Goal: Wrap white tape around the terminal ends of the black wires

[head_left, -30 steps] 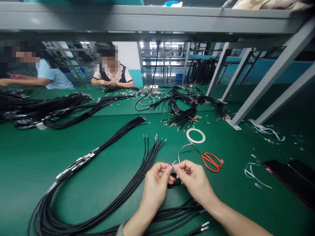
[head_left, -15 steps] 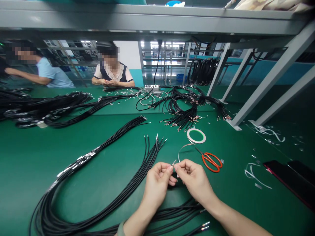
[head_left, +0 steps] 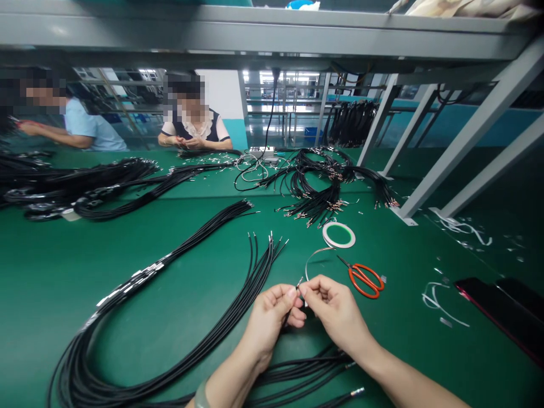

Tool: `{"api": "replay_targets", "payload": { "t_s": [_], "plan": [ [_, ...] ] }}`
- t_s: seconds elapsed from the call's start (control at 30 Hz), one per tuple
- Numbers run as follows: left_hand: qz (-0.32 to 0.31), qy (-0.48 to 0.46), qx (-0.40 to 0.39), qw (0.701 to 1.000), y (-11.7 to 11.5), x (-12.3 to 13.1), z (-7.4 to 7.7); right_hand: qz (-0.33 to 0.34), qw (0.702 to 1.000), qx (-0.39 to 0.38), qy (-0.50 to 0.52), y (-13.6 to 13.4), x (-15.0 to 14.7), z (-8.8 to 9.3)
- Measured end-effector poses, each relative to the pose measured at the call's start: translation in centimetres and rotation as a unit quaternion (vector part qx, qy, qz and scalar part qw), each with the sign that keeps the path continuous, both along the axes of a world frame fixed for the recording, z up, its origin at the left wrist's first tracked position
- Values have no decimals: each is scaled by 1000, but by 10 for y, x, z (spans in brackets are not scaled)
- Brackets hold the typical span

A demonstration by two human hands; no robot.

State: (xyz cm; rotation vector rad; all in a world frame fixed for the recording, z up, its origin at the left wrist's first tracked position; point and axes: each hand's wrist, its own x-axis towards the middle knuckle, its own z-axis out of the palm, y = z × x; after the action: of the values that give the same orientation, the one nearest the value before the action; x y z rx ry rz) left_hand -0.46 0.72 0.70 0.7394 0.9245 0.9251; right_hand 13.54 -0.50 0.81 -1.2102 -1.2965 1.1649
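Left hand [head_left: 267,323] and right hand [head_left: 335,311] are held close together above the tabletop [head_left: 76,255], the fingers [head_left: 292,293] of both curled and pinched on a black wire [head_left: 289,313]; its small metal tip [head_left: 300,281] appears to stand between them, a grip that steadies that end. Wire bundles [head_left: 170,266] lie spread leftward, away from the hands; a tape roll [head_left: 339,234] and orange scissors [head_left: 364,281] sit just ahead, within reach

Green bench [head_left: 34,283] w/ blk wires [head_left: 199,237], scissors [head_left: 364,281]
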Motion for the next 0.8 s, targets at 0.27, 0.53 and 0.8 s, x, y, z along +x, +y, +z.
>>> {"api": "replay_targets", "payload": {
  "t_s": [0.27, 0.53, 0.8],
  "plan": [
    [-30, -5, 6, 1000, 0, -3, -2, 21, 997, -34, 61, 1, 1, 2],
    [-31, 59, 45, 997, 1, -2, 5, 9, 997, -31, 63, 4, 3, -2],
    [49, 101, 44, 993, 0, 1, 3, 9, 998, -32, 53, 6, 4, -5]
  ]
}}
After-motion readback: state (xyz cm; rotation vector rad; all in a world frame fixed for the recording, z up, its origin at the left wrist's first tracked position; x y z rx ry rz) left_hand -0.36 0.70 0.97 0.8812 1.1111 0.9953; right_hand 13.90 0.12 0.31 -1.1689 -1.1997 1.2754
